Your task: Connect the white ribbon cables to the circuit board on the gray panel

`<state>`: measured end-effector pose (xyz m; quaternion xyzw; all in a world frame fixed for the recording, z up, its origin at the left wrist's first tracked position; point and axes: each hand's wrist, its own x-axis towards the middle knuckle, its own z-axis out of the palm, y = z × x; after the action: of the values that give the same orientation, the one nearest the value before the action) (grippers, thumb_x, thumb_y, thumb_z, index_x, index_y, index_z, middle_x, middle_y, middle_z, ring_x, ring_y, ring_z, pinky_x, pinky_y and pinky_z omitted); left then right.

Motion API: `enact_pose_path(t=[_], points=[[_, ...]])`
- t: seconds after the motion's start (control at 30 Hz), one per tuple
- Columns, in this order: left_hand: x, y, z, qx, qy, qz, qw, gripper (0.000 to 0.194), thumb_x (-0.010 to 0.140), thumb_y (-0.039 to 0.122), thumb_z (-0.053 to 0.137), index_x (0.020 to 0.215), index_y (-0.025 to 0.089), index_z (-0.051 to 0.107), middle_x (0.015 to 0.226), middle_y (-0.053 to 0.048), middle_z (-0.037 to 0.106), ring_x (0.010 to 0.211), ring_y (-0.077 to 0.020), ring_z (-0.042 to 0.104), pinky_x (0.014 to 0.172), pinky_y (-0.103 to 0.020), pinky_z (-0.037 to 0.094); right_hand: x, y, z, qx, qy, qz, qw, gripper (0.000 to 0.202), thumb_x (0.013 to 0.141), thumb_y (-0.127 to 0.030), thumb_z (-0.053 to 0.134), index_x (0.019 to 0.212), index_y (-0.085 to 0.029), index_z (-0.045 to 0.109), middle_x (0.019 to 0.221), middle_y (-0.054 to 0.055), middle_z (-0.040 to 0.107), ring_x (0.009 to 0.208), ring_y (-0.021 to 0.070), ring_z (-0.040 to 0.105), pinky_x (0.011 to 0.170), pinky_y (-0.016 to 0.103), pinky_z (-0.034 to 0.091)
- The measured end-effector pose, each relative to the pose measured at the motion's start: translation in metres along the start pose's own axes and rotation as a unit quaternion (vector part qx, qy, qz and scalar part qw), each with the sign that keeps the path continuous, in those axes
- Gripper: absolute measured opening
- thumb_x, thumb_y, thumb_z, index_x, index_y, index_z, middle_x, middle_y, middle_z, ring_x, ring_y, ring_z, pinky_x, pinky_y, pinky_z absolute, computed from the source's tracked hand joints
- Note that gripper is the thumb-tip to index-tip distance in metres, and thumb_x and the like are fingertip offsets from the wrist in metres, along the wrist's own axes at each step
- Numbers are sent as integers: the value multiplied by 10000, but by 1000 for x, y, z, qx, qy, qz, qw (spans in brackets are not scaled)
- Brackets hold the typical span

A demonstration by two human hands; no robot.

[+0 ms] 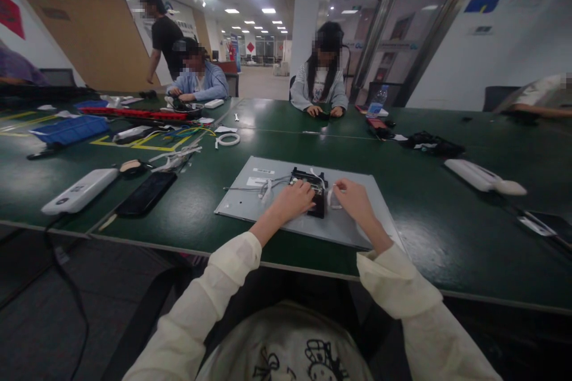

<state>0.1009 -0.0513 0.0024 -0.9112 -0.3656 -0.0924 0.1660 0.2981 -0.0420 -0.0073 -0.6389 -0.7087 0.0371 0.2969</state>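
A flat grey metal panel (250,205) lies on the table in front of me. On its middle sits a black electronic module (318,207) with an exposed circuit board, partly covered by my hand. My left hand (295,200) is closed over the module, its fingertips on the board. Just right of the module, my right hand (354,197) pinches a small whitish strip (331,197), too blurred to name exactly. Thin grey cables (254,186) run left from the module across the panel. A white strip (318,176) curves up over the module's back edge.
Left are a white power strip (80,190), a black phone (146,193) and a blue bin (70,130). A roll of white tape (229,139) lies behind. Another white power strip (473,175) is right. Co-workers sit across the table; one person stands at back left.
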Motion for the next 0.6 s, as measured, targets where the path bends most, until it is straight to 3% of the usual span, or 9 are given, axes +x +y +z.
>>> enact_pose_path(t=[0.2,0.43,0.6], points=[[-5,12,-3,-12,6,-43,999,183,903,230,388,1004,147,516,1029,-111,515,988,-220,481,718,-296,440,1,3,2,5,-10,1,1000,202,817,-263,457,816,-164,633,835,61,670,814,186,609,742,269,404],[-7,14,4,-96,-29,-104,990,245,910,247,353,958,122,558,939,-101,579,805,-180,574,651,-276,455,2,1,0,26,3,14,1000,217,808,-267,448,805,-165,640,810,53,667,776,179,605,717,267,404],[-8,17,5,-107,-28,-134,985,239,898,235,371,960,121,572,939,-105,594,796,-189,595,632,-278,468,3,-1,-2,47,16,38,998,247,796,-285,436,788,-169,653,778,45,666,757,181,597,689,269,403]])
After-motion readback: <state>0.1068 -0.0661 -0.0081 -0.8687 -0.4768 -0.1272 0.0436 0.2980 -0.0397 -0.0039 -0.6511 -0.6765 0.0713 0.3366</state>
